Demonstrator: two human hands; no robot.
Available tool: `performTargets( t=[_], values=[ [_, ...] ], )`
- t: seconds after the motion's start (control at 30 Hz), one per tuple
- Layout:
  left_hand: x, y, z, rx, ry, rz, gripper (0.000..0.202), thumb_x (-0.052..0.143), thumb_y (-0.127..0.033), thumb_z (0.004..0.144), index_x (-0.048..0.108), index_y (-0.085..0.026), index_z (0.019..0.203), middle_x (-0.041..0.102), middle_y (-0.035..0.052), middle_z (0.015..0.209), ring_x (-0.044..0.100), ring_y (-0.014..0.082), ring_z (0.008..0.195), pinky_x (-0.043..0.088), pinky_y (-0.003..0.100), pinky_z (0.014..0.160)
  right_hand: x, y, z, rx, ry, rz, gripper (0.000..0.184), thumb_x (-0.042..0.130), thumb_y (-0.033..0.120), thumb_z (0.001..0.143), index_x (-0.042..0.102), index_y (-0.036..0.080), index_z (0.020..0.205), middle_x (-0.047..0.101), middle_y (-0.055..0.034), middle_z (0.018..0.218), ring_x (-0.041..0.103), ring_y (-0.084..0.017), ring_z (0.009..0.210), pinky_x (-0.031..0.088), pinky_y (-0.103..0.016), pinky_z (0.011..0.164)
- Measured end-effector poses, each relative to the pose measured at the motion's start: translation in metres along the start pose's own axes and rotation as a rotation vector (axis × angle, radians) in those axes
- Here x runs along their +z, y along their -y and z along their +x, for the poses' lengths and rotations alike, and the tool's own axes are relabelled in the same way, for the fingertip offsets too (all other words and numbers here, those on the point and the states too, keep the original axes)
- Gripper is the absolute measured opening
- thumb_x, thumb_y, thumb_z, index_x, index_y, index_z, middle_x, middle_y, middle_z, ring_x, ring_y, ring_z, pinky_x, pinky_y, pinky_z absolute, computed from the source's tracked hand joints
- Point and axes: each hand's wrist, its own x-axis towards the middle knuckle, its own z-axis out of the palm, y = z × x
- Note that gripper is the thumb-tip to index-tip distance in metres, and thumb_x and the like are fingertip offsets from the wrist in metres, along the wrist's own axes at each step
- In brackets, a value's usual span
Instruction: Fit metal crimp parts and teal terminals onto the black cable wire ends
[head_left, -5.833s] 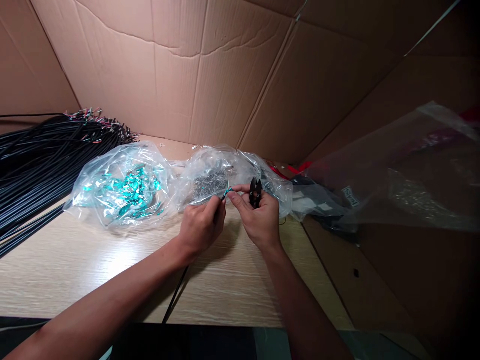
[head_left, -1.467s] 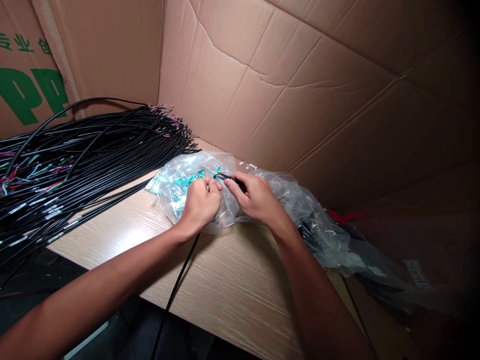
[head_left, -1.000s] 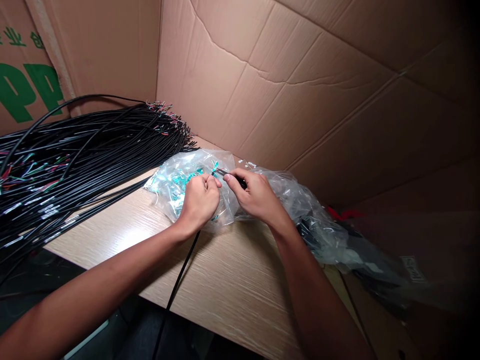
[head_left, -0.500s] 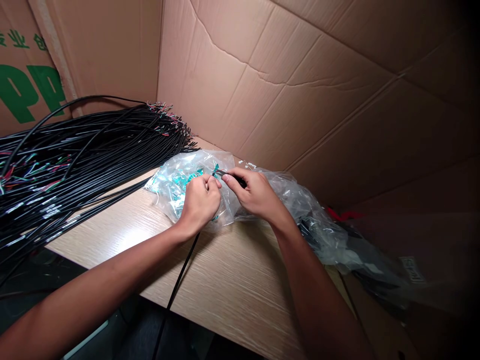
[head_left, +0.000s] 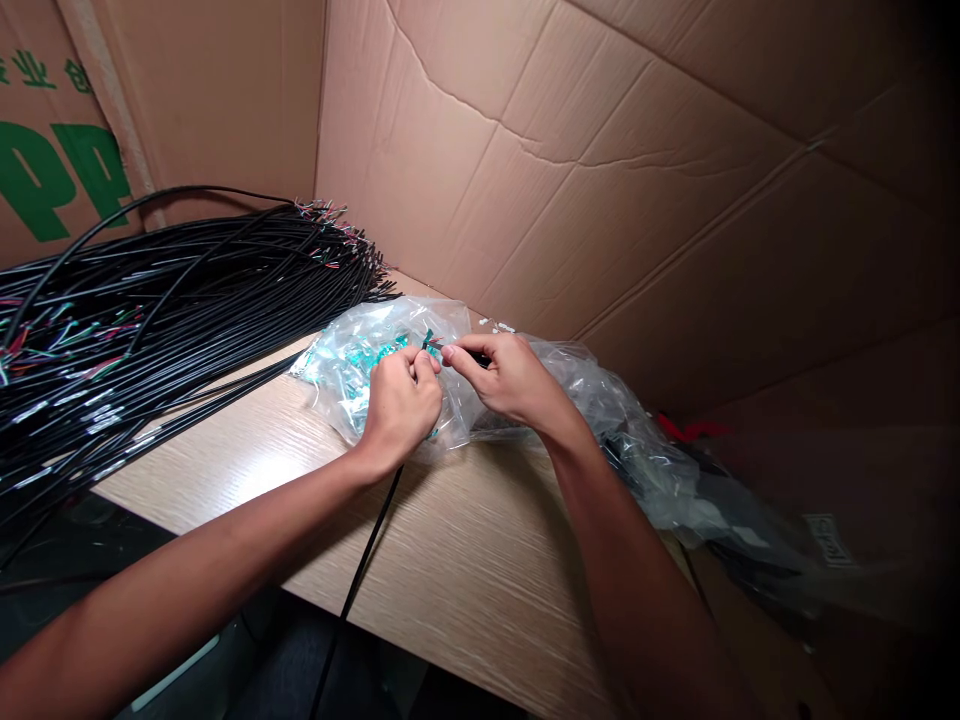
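My left hand (head_left: 403, 398) is closed around a black cable (head_left: 367, 550), which hangs from below the fist over the table's front edge. Just above my left thumb the cable's end sticks up, with a small teal piece (head_left: 428, 337) on it. My right hand (head_left: 510, 375) pinches a slim dark tool that looks like tweezers (head_left: 438, 346). Its tip points left at the cable end; the rest is mostly hidden by the fingers. Beneath both hands lies a clear plastic bag (head_left: 341, 345) with many small teal pieces inside.
A large bundle of black cables (head_left: 225, 275) with stripped, coloured wire ends covers the left side. More clear plastic bags (head_left: 592, 385) lie to the right. Cardboard walls (head_left: 487, 180) stand behind the wooden table (head_left: 465, 560). Small white bits (head_left: 495, 326) lie near the back wall.
Both hands stay almost in place. The tool's tip has turned slightly beside the cable end, and the teal piece has shifted a little left. The view has moved slightly.
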Motion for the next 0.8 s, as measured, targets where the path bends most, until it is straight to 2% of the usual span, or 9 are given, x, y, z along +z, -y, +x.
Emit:
performTargets(
  t=[0.2,0.43,0.63,0.8],
  values=[
    [0.001,0.002,-0.001,-0.015,-0.015,0.031,0.029,0.055,-0.014,0.105,0.073,-0.014,0.083,0.073,0.0065,0.078,0.063,0.0189,0.071,0.034,0.031,0.067,-0.005,0.006,0.003,0.012,0.017,-0.041,0.07,0.044,0.059,0.107,0.077,-0.002,0.11,0.046,-0.0061,0.077,0.018,0.012,0.075,0.009,-0.012,0.074],
    [0.001,0.004,-0.001,-0.061,0.02,0.049,0.03,0.053,-0.012,0.103,0.076,-0.015,0.084,0.074,0.0071,0.08,0.065,0.0214,0.076,0.038,0.032,0.072,-0.006,0.004,0.004,0.056,-0.01,-0.093,0.069,0.046,0.059,0.107,0.075,-0.004,0.106,0.053,-0.006,0.082,0.019,0.012,0.076,0.01,-0.012,0.076],
    [0.002,0.008,-0.002,0.048,-0.009,0.067,0.027,0.055,-0.017,0.103,0.078,-0.014,0.088,0.078,0.0081,0.089,0.066,0.0208,0.078,0.041,0.033,0.075,-0.007,-0.005,-0.007,0.002,-0.047,-0.03,0.069,0.046,0.063,0.106,0.078,0.003,0.118,0.062,-0.0043,0.096,0.026,0.013,0.074,0.015,-0.01,0.073],
    [0.002,0.01,-0.004,0.101,-0.01,0.068,0.03,0.057,-0.022,0.104,0.077,-0.013,0.084,0.076,0.0077,0.084,0.057,0.0171,0.068,0.035,0.033,0.067,-0.003,-0.014,-0.009,-0.049,-0.082,-0.025,0.074,0.043,0.067,0.106,0.078,0.003,0.117,0.06,-0.0042,0.089,0.029,0.012,0.072,0.017,-0.009,0.07]
  ],
)
